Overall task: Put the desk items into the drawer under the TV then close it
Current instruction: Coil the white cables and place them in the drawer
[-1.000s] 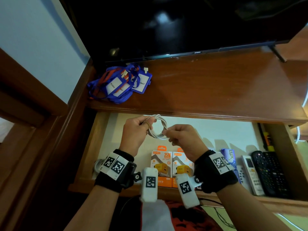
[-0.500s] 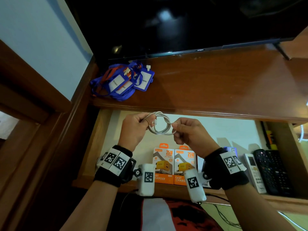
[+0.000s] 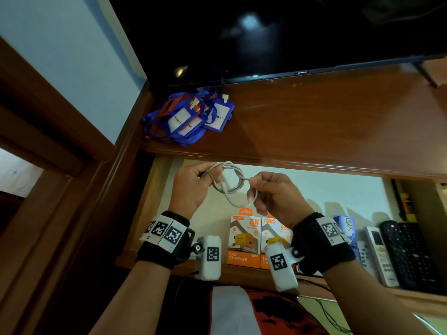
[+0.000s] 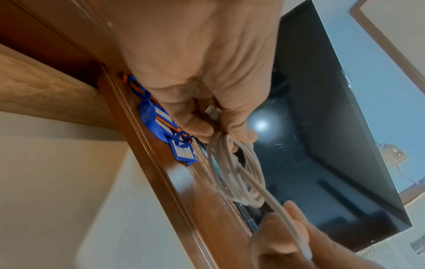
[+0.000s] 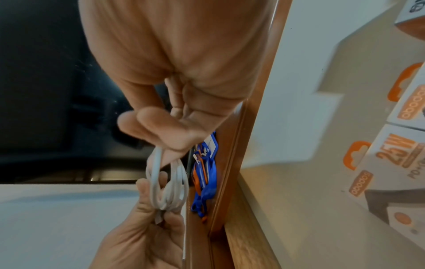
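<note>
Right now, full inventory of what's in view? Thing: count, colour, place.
cable: 1, white, coiled, held over the open drawer
lanyard badges: a pile, count unclear, blue with orange straps, desk top, left, below the TV
TV: 1, black, back of the desk
desk: 1, brown wood
drawer: 1, open, wood sides, pale floor
charger boxes: 2, white and orange, drawer front, middle
Lux box: 1, blue, drawer, right of the chargers
remotes: at least 3, one white, two black, drawer right
left hand: grips the coil
right hand: pinches a cable strand
</note>
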A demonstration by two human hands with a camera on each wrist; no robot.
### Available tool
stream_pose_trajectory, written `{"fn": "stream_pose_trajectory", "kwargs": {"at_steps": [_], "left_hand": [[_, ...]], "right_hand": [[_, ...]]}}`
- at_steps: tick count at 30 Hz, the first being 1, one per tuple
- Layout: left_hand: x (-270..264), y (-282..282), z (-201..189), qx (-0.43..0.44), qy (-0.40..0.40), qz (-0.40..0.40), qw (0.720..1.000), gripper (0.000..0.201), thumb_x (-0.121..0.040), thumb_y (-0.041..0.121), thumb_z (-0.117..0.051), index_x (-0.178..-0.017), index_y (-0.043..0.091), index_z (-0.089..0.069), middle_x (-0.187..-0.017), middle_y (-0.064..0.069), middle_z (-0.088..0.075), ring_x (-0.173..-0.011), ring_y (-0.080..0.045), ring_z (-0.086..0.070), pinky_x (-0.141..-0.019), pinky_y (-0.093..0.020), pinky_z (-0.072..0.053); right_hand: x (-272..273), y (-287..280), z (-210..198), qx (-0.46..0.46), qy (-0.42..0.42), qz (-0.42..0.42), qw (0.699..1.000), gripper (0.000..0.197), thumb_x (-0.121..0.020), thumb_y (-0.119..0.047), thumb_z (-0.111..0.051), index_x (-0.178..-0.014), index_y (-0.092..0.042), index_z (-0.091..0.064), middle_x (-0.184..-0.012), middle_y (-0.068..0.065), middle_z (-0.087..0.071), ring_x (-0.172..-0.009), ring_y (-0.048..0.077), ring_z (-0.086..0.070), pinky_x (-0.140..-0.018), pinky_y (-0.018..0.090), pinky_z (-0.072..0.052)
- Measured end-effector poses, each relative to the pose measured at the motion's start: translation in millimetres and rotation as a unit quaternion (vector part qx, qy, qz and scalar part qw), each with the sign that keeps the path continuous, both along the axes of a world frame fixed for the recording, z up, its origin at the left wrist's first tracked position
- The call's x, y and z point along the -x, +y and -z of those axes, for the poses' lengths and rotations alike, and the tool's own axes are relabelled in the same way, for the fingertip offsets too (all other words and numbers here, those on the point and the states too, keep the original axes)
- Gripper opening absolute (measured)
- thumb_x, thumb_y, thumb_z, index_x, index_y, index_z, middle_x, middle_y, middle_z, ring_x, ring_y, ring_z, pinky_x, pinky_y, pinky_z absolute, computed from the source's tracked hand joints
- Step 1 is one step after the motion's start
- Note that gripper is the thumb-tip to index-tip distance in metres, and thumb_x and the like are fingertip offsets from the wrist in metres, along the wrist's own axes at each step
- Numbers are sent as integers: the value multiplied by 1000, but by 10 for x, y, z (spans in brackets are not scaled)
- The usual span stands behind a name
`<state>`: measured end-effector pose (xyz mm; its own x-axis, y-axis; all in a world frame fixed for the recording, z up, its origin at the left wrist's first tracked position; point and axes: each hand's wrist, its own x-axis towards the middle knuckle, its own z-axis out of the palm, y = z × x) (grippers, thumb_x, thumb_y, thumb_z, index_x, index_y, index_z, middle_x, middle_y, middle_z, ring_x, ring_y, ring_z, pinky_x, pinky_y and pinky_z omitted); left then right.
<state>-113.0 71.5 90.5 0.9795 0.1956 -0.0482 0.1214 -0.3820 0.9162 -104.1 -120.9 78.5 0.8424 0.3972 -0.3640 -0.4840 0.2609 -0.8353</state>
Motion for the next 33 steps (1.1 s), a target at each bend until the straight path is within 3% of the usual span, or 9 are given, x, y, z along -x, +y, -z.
{"fn": "stream_pose_trajectory", "kwargs": {"at_steps": [2, 5, 7, 10, 14, 18, 20, 28, 33], "left_hand": [[-4, 1, 7, 10, -5, -12, 1000, 13, -88, 17, -64, -78, 20, -73, -58, 12, -59, -55, 2, -48, -63, -20, -43], [-14, -27, -15, 27, -3, -13, 1000, 11, -88, 17, -64, -85, 19, -74, -61, 5, -61, -60, -3, -52, -69, -26, -49], [-17, -61, -46, 39, 1, -6, 999, 13, -88, 17, -64, -80, 22, -73, -64, 3, -63, -65, -8, -57, -74, -30, -53], [-13, -133, -88, 73, 11, -1, 997, 19, -88, 16, -64, -73, 25, -71, -68, -4, -67, -67, -7, -60, -73, -25, -56], [-1, -247, -105, 147, 42, -11, 988, 13, -89, 13, -61, -81, 17, -71, -65, 0, -62, -59, 2, -56, -60, -11, -47], [5, -301, -31, 249, 109, -39, 962, 13, -89, 12, -60, -89, 6, -72, -65, 5, -64, -63, -4, -54, -64, -16, -48], [3, -305, 5, 276, 137, -46, 950, 13, -89, 12, -61, -93, 7, -72, -67, 5, -67, -63, -4, -56, -63, -16, -48], [36, -279, 77, 214, 177, -49, 959, 18, -93, 19, -58, -85, 9, -71, -75, 1, -67, -57, 5, -60, -63, -10, -50], [50, -270, 95, 212, 184, -88, 956, 18, -92, 15, -59, -90, 1, -71, -81, -5, -70, -69, -5, -64, -66, -13, -52]], "right_hand": [[6, 22, 12, 26, -11, -4, 1000, 20, -92, -3, -51, -72, 0, -51, -57, 17, -59, -31, 18, -39, -36, 20, -33], [12, 46, 45, 80, -35, -2, 996, 18, -91, -2, -55, -73, 0, -53, -61, 15, -58, -35, 18, -44, -37, 18, -32], [8, 49, 90, 122, -48, 5, 991, 16, -89, -3, -58, -73, 0, -54, -58, 9, -51, -40, 16, -43, -39, 18, -29], [3, 30, 166, 156, -37, 16, 987, 17, -88, -6, -60, -72, -4, -55, -57, 5, -40, -47, 15, -34, -42, 19, -27], [18, 15, 159, 117, 9, 15, 993, 15, -88, -8, -60, -74, -7, -56, -65, 13, -59, -48, 20, -43, -43, 21, -30], [-16, 10, 121, 64, 39, 22, 997, 4, -88, -3, -57, -85, -4, -57, -72, 22, -64, -51, 25, -53, -47, 27, -39], [-25, 20, 110, 66, 25, 36, 997, 10, -89, -2, -57, -96, 4, -58, -71, 21, -64, -52, 26, -54, -49, 29, -43], [32, 123, 111, 131, -54, 72, 987, 8, -89, 0, -58, -88, 6, -64, -61, 12, -64, -50, 21, -56, -51, 29, -47], [76, 165, 101, 130, -59, 60, 988, 10, -89, 3, -56, -82, 2, -63, -63, 18, -62, -49, 21, -55, -51, 29, -48]]}}
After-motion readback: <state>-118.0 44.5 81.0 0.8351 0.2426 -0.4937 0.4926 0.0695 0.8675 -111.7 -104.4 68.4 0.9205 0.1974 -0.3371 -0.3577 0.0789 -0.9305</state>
